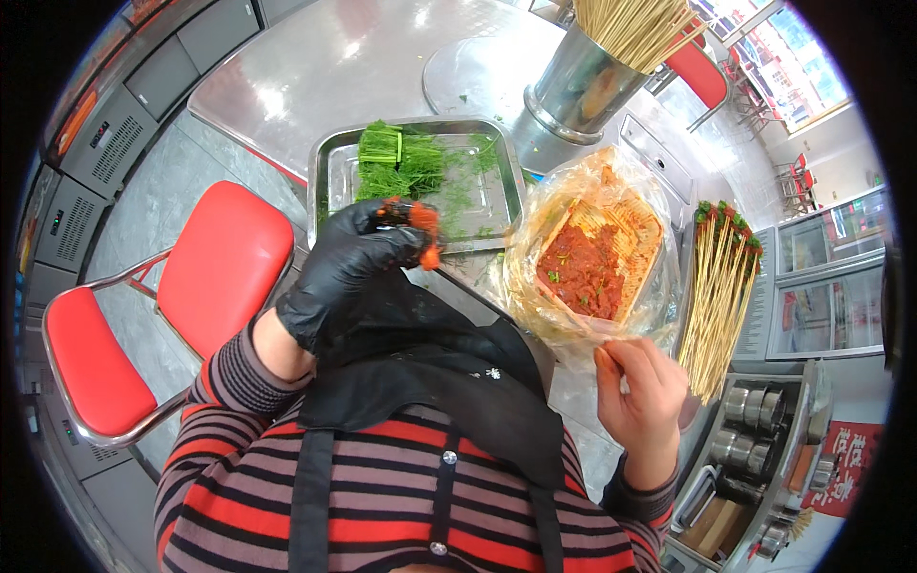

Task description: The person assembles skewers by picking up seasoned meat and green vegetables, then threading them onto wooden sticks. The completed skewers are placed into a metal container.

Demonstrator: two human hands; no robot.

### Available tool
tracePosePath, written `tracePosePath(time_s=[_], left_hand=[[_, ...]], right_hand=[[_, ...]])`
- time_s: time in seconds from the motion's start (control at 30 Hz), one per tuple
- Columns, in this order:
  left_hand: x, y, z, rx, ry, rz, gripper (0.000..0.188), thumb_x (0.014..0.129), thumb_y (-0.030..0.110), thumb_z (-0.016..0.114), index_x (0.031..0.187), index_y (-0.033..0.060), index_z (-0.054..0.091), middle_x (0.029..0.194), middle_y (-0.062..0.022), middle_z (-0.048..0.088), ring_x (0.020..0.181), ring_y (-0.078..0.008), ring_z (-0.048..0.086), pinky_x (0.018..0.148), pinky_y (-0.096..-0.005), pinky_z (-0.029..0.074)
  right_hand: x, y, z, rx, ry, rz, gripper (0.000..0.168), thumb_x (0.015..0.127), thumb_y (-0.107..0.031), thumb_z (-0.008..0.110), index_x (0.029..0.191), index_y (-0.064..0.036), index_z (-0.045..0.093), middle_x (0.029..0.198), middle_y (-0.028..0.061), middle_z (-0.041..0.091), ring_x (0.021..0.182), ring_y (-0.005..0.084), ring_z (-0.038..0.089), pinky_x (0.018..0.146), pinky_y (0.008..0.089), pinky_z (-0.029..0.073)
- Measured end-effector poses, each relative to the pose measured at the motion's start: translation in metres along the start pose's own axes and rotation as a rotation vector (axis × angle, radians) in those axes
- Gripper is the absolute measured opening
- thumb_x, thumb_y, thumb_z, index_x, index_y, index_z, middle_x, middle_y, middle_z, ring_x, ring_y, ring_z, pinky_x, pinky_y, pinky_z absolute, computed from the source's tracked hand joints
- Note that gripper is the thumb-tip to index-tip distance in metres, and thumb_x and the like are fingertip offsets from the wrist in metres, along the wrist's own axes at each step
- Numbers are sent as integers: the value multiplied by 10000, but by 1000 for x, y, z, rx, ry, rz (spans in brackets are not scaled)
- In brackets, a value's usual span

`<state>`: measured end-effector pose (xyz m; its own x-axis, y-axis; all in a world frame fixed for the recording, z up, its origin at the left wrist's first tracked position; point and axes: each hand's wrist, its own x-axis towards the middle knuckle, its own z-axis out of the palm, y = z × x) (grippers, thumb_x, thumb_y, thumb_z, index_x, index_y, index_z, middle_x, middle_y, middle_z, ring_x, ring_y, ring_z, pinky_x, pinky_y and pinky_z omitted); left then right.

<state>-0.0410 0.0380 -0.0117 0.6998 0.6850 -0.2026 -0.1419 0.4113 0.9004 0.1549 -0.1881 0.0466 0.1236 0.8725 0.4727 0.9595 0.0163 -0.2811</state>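
Note:
My left hand [351,265] wears a black glove smeared with red at the fingertips. Its fingers curl in front of the steel tray [514,168]; whether they grip anything I cannot tell. Bundles of feathery green herbs [401,161] lie in that tray. With thumb and fingers, my bare right hand [641,390] pinches the near edge of a clear plastic bag [530,294]. Inside the bag is a ribbed plastic tray [640,247] holding red marinated meat [584,268] with green bits. Right of it lie many skewers [716,308] with red and green food at their far ends.
A steel bucket [584,86] full of bare bamboo skewers [634,29] stands on the metal table [315,64] at the back. On the left is a red folding chair [226,265]. Several steel pots [752,408] sit on a counter at right, below a glass-doored cabinet [834,308].

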Motion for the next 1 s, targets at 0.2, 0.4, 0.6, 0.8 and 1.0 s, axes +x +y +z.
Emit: tracePosePath(time_s=[0.2, 0.4, 0.6, 0.8, 1.0], left_hand=[[-20, 1, -42, 12, 138, 104, 311, 767, -64, 595, 1078, -51, 601, 969, -124, 663, 898, -190, 642, 824, -295, 507], [-25, 3, -71, -108, 110, 150, 365, 763, -49, 531, 1123, -25, 580, 1013, -134, 651, 909, -209, 633, 814, -302, 502], [-21, 4, -91, -121, 104, 97, 345, 784, 2, 562, 1128, -26, 575, 1004, -132, 656, 913, -217, 639, 840, -330, 509], [-11, 1, -100, -227, 32, 21, 305, 850, 96, 588, 1131, -20, 573, 1029, -120, 648, 920, -205, 633, 845, -325, 504], [-1, 2, -94, -336, -99, 29, 301, 863, 101, 594, 1119, -57, 583, 1079, -121, 635, 991, -184, 609, 909, -294, 470]], right_hand=[[84, -8, 33, 29, -169, -120, 54, 759, -29, 644, 804, -15, 618, 691, 127, 596, 589, 298, 592, 509, 339, 456], [151, 6, 101, 0, -343, -152, 136, 784, -123, 605, 816, 4, 642, 722, 186, 621, 651, 343, 606, 598, 393, 477], [167, 5, 114, 26, -381, -42, 155, 781, -119, 605, 850, 15, 643, 714, 190, 632, 636, 336, 617, 586, 369, 482], [170, 22, 117, 11, -360, -15, 131, 777, -111, 592, 813, 7, 636, 699, 194, 622, 657, 357, 611, 615, 414, 485], [176, 25, 109, 6, -363, 30, 129, 779, -118, 581, 786, -2, 638, 689, 201, 614, 677, 372, 612, 637, 437, 489]])
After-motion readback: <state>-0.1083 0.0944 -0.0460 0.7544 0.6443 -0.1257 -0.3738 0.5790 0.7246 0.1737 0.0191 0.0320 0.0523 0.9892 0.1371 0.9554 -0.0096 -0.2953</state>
